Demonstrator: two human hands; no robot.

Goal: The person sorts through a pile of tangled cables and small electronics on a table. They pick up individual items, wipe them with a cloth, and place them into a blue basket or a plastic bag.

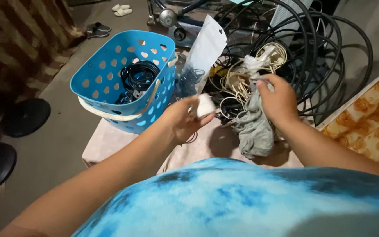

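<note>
head view: near the middle of the frame the left hand was closed around a small white plug-like object, pinched at the fingertips. just right of it the right hand gripped a grey cloth that hung down onto the pale counter. behind both hands lay a tangle of cream cables, and beyond it, at the upper right, large loops of black cable. at the upper left of the counter stood a blue plastic basket with heart-shaped holes, holding coiled black cords. a clear plastic pouch leaned beside the basket. sandals lay on the floor at the top.
</note>
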